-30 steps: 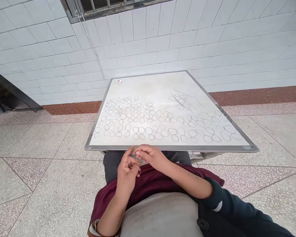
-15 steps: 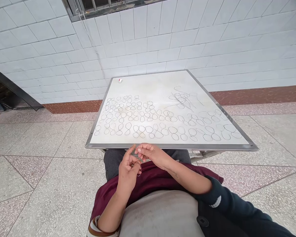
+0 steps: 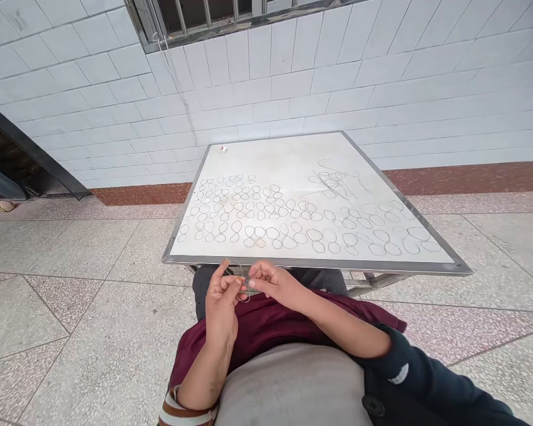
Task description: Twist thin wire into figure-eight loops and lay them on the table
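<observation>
The left hand pinches a thin wire at six o'clock of the table; whether the right hand grips it, I can't tell. A loose pinch might let it spring away.

The left hand pinches a thin wire bent in loops – the right hand is close beside it, its grip unclear. Beyond, a grey-edged white table bears rows of paired rings – and, farther right, a loose tangle of strands
</observation>
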Demonstrator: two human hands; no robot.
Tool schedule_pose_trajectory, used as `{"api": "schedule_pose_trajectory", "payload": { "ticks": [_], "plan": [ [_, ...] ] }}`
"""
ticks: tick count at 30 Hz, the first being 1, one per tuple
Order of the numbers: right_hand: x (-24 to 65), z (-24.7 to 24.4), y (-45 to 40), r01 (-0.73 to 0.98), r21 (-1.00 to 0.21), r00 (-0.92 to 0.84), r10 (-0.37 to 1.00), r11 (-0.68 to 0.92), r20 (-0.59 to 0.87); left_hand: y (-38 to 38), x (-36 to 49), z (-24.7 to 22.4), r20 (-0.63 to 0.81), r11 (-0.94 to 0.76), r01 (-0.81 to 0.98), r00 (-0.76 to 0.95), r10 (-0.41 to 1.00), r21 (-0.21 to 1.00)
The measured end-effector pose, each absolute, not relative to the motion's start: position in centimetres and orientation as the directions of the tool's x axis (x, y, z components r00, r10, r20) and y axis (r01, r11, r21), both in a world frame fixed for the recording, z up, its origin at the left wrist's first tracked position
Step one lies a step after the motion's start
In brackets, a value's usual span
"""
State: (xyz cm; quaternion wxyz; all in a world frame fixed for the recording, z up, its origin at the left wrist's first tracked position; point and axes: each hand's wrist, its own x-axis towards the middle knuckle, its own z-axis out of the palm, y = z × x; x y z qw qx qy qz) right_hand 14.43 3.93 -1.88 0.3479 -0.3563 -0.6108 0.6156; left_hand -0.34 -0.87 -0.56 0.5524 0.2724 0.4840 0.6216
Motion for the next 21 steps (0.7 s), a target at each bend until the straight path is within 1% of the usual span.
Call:
{"api": "schedule_pose_trajectory", "payload": {
  "ticks": [2,5,7,10,12,16,18,21],
  "plan": [
    [13.8,-2.2,3.3,0.008,-0.999,-0.510,0.860,-0.034,-0.033,-0.8,-0.3,-0.5,-0.203,0.039,-0.482,-0.293,0.934,0.876],
    [12.7,-2.4,2.5,-0.031,-0.997,-0.471,0.881,-0.076,-0.052,-0.8,0.0,-0.7,-0.206,-0.012,-0.530,-0.350,0.914,0.848],
    [12.2,-2.5,2.4,-0.053,-0.995,-0.440,0.897,-0.082,-0.051,-0.7,0.2,-1.0,-0.181,-0.047,-0.517,-0.383,0.906,0.855],
    [11.9,-3.1,2.5,-0.048,-0.997,-0.411,0.911,-0.053,-0.029,-0.3,0.6,-1.8,-0.090,-0.118,-0.443,-0.422,0.902,0.889],
    [11.9,-3.5,2.7,-0.008,-1.000,-0.389,0.921,-0.020,-0.015,-0.1,0.8,-2.3,-0.054,-0.142,-0.418,-0.424,0.904,0.897],
    [12.3,-4.2,3.0,0.055,-0.997,-0.361,0.932,0.053,0.029,0.2,0.8,-2.7,-0.069,-0.117,-0.436,-0.389,0.919,0.892],
    [12.4,-4.2,3.1,0.055,-0.996,-0.355,0.934,0.067,0.044,0.2,0.7,-2.7,-0.070,-0.112,-0.445,-0.374,0.925,0.888],
    [12.2,-4.0,2.9,0.027,-0.999,-0.353,0.935,0.047,0.034,0.3,0.7,-2.4,-0.079,-0.124,-0.473,-0.386,0.919,0.872]
  ]
}}
